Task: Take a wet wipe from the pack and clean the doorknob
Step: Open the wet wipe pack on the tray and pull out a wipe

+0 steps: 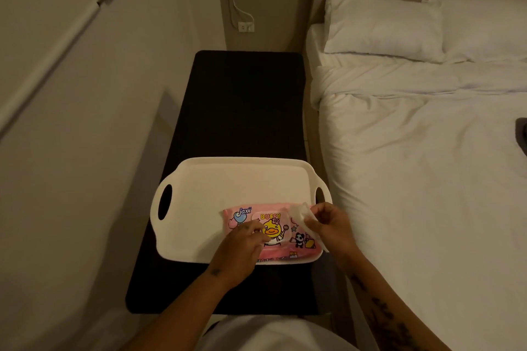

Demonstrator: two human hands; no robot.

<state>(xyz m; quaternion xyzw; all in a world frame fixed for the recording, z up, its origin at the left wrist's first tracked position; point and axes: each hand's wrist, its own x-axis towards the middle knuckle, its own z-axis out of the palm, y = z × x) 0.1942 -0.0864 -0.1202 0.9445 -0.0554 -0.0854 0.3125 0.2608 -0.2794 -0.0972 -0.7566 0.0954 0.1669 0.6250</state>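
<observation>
Forearms reach up from the bottom of the frame over a black mat (242, 111) that runs lengthwise up the middle, between a pale wall on the left and a bed (422, 179) with white sheets on the right. On the near half of the mat sits a cream tray (199, 188) with cut-out handles at each end, its long side running left to right.

Lying flat in the lower right part of the tray is the pack (242, 216) of wet wipes, long axis left to right, printed face up. It is pink, with a cartoon duck on its lid, a small panda to the right and the words "jaxx" and "BUFFY" readable from the near side.

The left hand (239, 251) rests fingers-down on the lid, pressing the pack rather than gripping it. The right hand (332, 229) pinches a white wipe (302, 215) above the pack's right end, the sheet crumpled between thumb and fingers.

Farther up, two white pillows (385, 25) lie at the head of the bed in the upper right, and a wall socket (245, 26) with a cable sits at upper centre.
</observation>
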